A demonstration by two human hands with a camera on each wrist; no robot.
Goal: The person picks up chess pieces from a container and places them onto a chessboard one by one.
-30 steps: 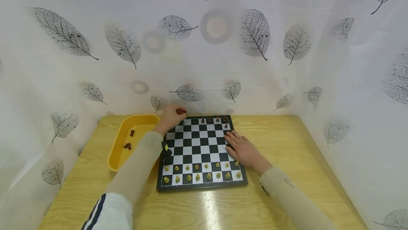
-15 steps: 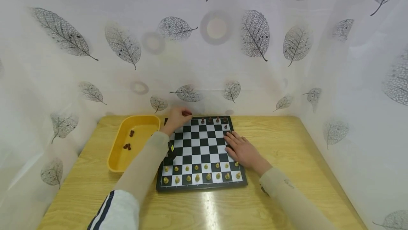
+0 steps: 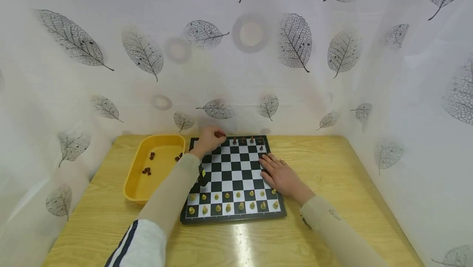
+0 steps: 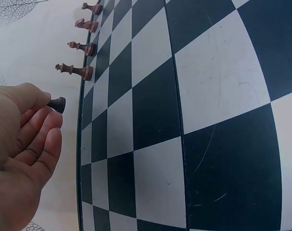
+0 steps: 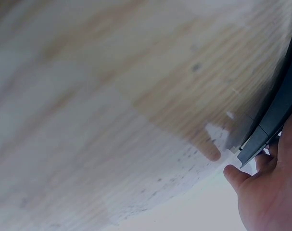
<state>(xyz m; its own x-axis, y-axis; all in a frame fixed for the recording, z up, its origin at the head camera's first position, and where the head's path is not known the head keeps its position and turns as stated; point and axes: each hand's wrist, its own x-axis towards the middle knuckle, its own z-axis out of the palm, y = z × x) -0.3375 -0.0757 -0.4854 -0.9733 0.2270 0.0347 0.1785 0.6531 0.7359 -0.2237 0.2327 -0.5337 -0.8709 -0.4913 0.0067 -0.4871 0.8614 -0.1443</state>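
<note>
My left hand (image 3: 210, 140) is over the far edge of the chessboard (image 3: 236, 219). Between thumb and fingers it pinches a dark chess piece (image 4: 57, 104); only the base shows, the rest being hidden by the fingers. Along the board's far row stand a brown king (image 4: 74, 71), a bishop (image 4: 82, 47), a knight (image 4: 86, 25) and a rook (image 4: 92, 8). One brown pawn (image 3: 261, 148) stands in front of them at the right. My right hand (image 3: 282, 176) rests on the board's right edge, fingers extended; the right wrist view shows it beside the dark rim (image 5: 275, 115).
Left of the board is a yellow tray (image 3: 130, 185) with several brown pieces (image 3: 147, 171) lying in it. Two rows of gold chess pieces (image 3: 228, 207) stand on the near side of the board. A leaf-patterned curtain (image 3: 244, 78) hangs behind the wooden table (image 3: 325, 168).
My left hand has moved right along the board's far edge, carrying the pinched piece. The right hand stays on the board's right edge.
</note>
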